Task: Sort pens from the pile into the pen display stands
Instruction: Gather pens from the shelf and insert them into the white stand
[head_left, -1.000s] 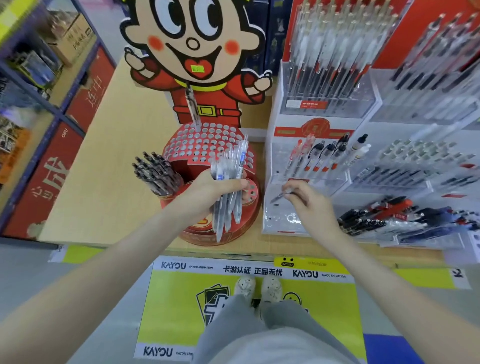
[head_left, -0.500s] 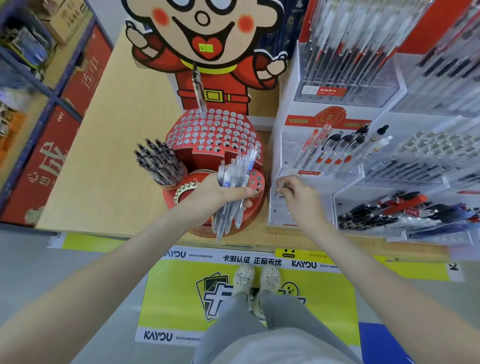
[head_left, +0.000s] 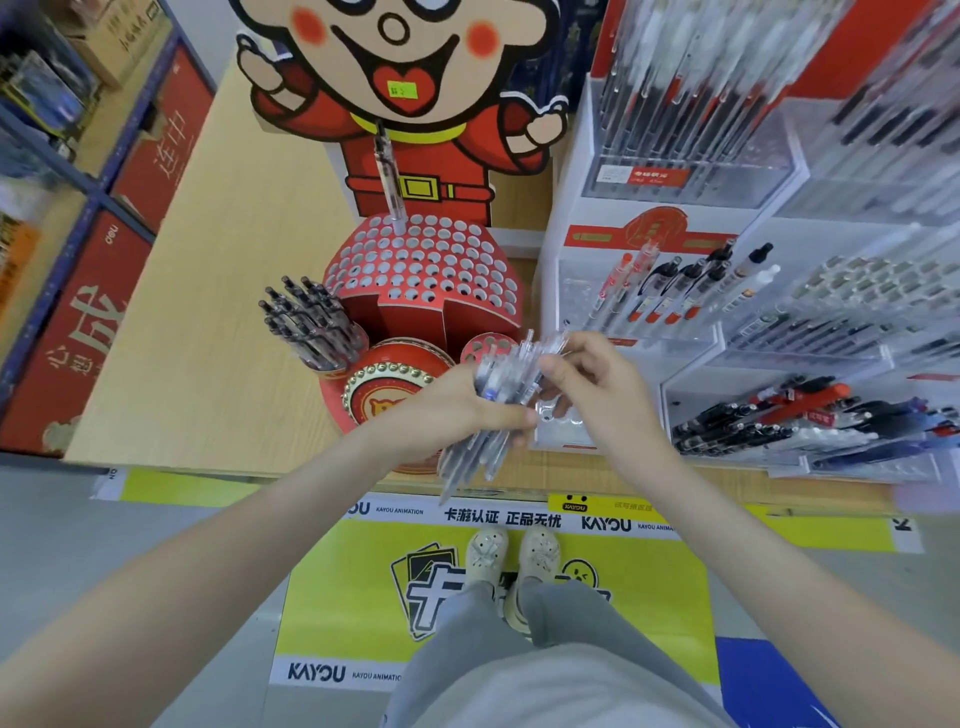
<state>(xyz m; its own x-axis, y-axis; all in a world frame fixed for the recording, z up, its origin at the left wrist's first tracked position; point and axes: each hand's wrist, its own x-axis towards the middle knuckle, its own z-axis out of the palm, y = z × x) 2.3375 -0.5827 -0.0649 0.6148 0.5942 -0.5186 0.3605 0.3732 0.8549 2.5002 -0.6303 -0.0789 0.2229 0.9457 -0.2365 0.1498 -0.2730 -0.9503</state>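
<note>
You held the bundle of clear pens (head_left: 483, 447) in your left hand (head_left: 457, 410), fingers wrapped round its middle, tips slanting down toward the table (head_left: 208, 312) edge at centre frame. That grip probably kept the caps fanned upward for picking. Your right hand (head_left: 597, 395) met the bundle's upper end, thumb and fingers curled to pinch there, though which single pen it had was too blurred to tell. You stood the bundle between the red holed stand (head_left: 421, 265) at upper centre, which carried one pen (head_left: 387, 176), and the clear tiered stand (head_left: 571, 270) at right, so either was close.
</note>
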